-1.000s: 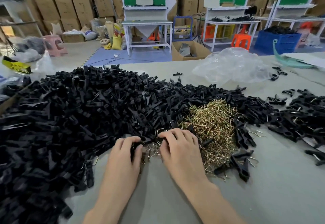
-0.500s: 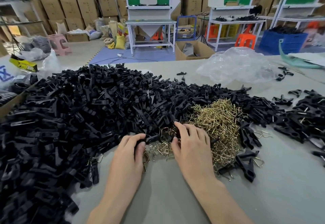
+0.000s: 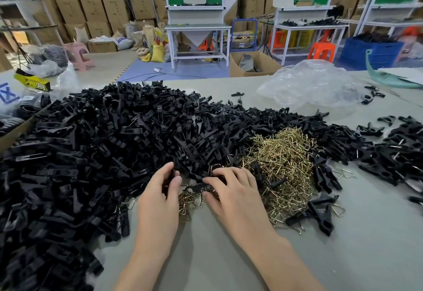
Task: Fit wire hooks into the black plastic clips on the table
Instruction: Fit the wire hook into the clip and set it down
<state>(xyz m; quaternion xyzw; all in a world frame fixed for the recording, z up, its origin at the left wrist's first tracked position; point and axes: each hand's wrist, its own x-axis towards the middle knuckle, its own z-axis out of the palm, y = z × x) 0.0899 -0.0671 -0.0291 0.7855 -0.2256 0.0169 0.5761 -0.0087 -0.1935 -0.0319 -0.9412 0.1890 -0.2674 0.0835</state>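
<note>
- We work at a grey table (image 3: 206, 258) and look down on both hands at its near middle.
- Our left hand (image 3: 160, 197) lies with its fingers curled in toward the thumb. A dark piece (image 3: 170, 176) of plastic shows in the gap between them, so the hand is closed round it.
- Our right hand (image 3: 235, 195) sits just beside the left. Its forefinger and thumb pinch one end of a single clip (image 3: 197, 187), and the other fingers are bent loosely over the wire.
- That single clip lies crosswise between the two hands, just above the tabletop. We cannot tell whether it is one part with the dark piece in the left hand.
- Under and between the hands lie a few loose hooks (image 3: 186, 205) of brass-coloured wire, flat on the table.
- The main heap of wire hooks (image 3: 282, 160) rises to the right of our right hand, touching its knuckle side.
- The big pile of black clips (image 3: 98, 153) covers the left half of the table and curves round behind the wire heap.
- A smaller group of clips (image 3: 399, 153) lies at the far right, apart from the big pile; bits of wire show among them.
- A crumpled clear plastic bag (image 3: 313, 84) rests on the far side of the table, behind the piles.
</note>
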